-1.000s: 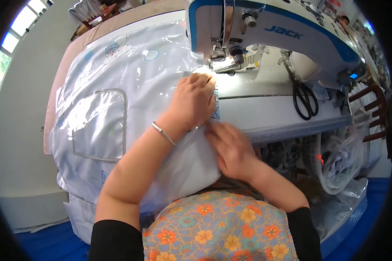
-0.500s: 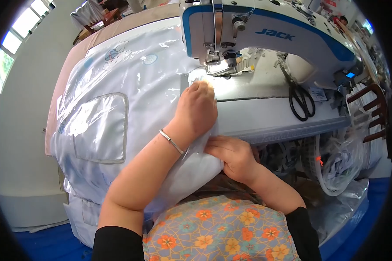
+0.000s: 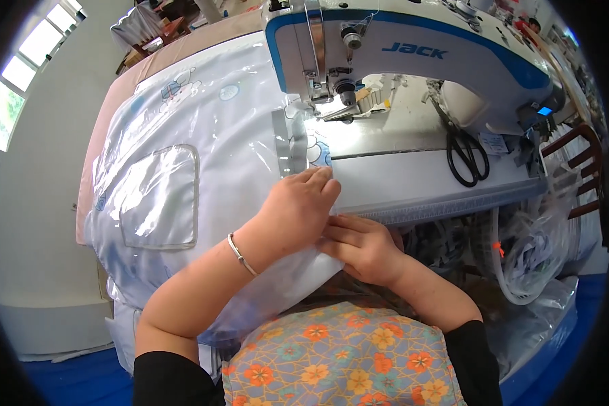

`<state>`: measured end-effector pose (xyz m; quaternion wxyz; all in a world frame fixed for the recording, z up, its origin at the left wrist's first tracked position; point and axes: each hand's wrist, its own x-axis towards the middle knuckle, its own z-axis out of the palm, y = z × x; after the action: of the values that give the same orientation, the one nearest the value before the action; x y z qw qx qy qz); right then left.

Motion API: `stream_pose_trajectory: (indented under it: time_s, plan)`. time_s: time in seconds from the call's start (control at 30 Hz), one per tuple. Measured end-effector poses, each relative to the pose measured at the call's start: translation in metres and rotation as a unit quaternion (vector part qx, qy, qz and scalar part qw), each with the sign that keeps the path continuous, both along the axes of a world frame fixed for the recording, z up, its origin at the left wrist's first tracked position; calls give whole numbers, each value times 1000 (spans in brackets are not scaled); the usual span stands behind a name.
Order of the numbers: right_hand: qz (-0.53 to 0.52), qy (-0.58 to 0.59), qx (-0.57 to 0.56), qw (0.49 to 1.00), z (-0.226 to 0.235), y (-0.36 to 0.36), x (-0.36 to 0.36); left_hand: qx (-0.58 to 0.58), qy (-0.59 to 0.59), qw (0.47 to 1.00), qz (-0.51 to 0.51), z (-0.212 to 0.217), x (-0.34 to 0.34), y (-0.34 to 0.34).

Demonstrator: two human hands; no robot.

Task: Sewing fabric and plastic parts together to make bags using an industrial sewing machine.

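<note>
A glossy, translucent white cloth with pale blue cartoon prints and a grey-edged pocket is spread across the left side of the table. Its right edge runs up to the needle area of a white and blue sewing machine. My left hand is closed on that edge, just in front of a grey band and a printed figure. Close beside it, at the table's front edge, my right hand grips the cloth's edge, its fingers together and its thumb hidden. Cloth hangs down below both hands.
Black-handled scissors lie on the machine bed at the right. A ruler strip runs along the table's front edge. Clear plastic bags hang at the lower right, near a wooden chair.
My left hand has drawn back from the needle area toward me, uncovering the grey band and printed figure. My right hand stays near the table's edge, its fingers now straighter.
</note>
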<state>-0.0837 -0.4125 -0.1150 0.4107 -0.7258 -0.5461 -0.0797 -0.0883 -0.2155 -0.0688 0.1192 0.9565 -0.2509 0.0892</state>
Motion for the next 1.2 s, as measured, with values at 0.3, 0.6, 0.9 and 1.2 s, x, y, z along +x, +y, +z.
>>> stream_pose_trajectory:
  time_s: [0.3,0.6,0.9,1.2]
  plan:
    - [-49,69,31,996,3,14,27,-23,34,999,35,6,34,7]
    - [-62,63,-5,996,-12,21,71,-99,16,993,63,31,8,55]
    - [-228,142,84,960,10,36,68,28,101,911,399,-6,-87,184]
    - [284,547,195,763,-5,132,52,18,149,933,327,-6,-25,241]
